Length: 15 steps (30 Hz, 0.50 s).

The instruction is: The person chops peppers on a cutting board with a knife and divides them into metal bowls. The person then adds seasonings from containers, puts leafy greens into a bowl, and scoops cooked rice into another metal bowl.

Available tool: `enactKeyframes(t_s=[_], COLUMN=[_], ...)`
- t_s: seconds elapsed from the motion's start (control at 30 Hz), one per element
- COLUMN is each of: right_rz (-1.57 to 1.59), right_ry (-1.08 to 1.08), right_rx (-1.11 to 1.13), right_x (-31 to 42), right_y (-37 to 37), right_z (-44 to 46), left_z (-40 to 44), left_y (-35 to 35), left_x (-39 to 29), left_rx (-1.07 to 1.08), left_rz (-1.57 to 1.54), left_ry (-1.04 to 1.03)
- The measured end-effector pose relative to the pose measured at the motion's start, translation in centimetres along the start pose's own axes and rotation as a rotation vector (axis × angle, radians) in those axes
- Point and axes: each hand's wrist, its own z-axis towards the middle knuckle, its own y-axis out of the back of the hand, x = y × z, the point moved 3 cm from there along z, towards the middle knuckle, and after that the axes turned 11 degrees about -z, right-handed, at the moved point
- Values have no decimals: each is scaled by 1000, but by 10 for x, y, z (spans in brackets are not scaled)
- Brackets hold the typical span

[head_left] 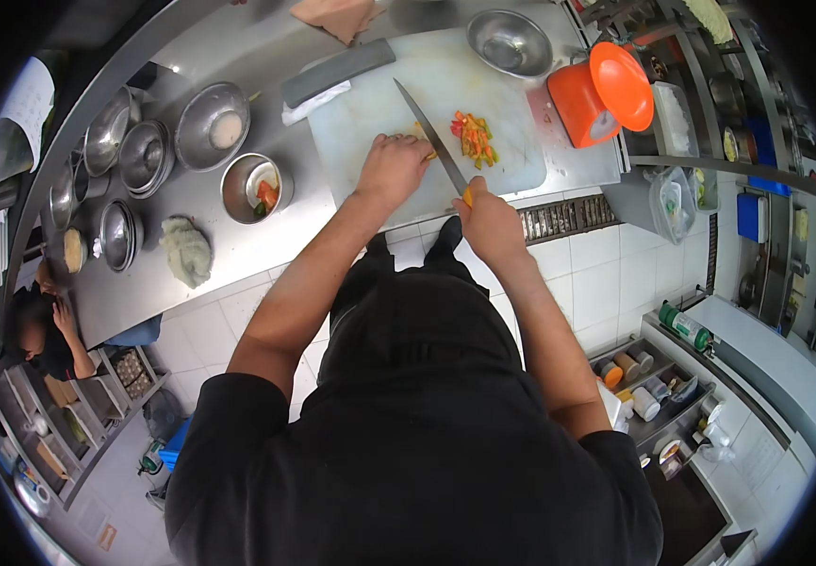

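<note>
On whitish cutting board (356, 127): gripping yellow-handled steel knife (444, 154) in right hand (494, 224); holding left hand (394, 170) curled beside it, grasp unclear. Likely dicing red-orange vegetable pieces (474, 140); next, reposition carefully.

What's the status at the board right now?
Right grip: closed on knife. Left grip: fingertips close beside knife. Chopped pieces: loose on board, knife's other side. In the way: nothing apparent but those fingertips.
</note>
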Motion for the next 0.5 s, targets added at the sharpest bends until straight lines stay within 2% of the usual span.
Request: enactKeyframes(t_s=[0.27, 0.5], right_rz=[21, 3], right_ry=[-31, 5], right_rx=[17, 46], right_x=[13, 19], right_y=[-20, 12], right_z=[20, 14], left_z=[4, 9], left_y=[1, 5], left_x=[6, 11], left_rx=[102, 150], left_rz=[88, 72], left_ry=[-78, -130])
